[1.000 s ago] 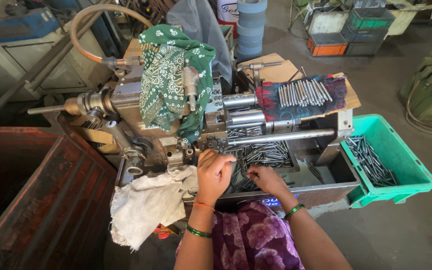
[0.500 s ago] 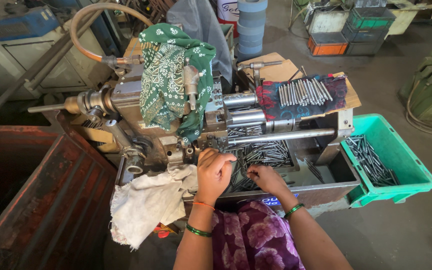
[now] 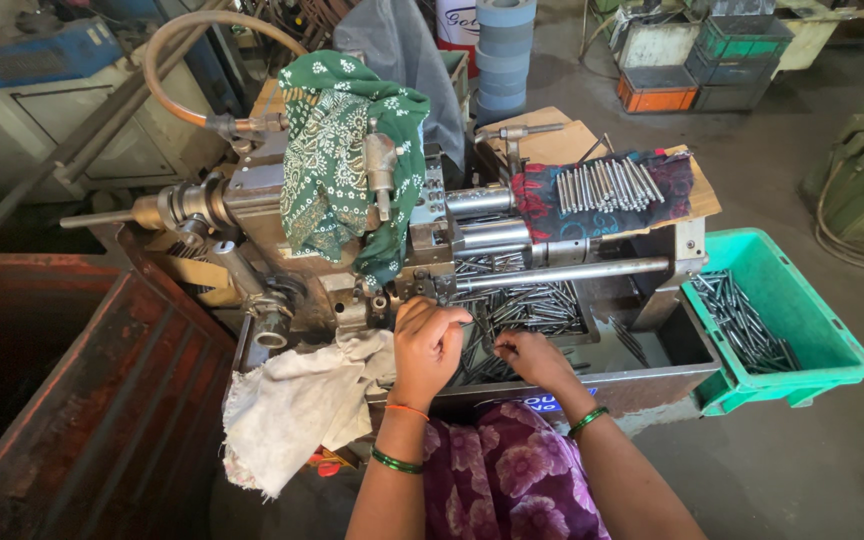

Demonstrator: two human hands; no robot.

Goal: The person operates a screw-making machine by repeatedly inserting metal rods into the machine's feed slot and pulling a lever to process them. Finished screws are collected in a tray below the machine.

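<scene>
The left hand [image 3: 428, 343] was raised at the front of the grey machine [image 3: 352, 250], its fingers [image 3: 442, 318] curled closed just below the clamping part; whether they gripped a pin could not be told. The right hand [image 3: 532, 357] lay low in the metal tray [image 3: 672, 350], fingers [image 3: 505, 347] pinched together on a thin steel pin among the loose pile of pins [image 3: 527, 305], which spread just beyond both hands. A white rag [image 3: 297, 405] hung beside the left wrist. A green patterned cloth [image 3: 347, 160] draped the machine, and a teal crate [image 3: 812, 345] of pins stood well to the right.
</scene>
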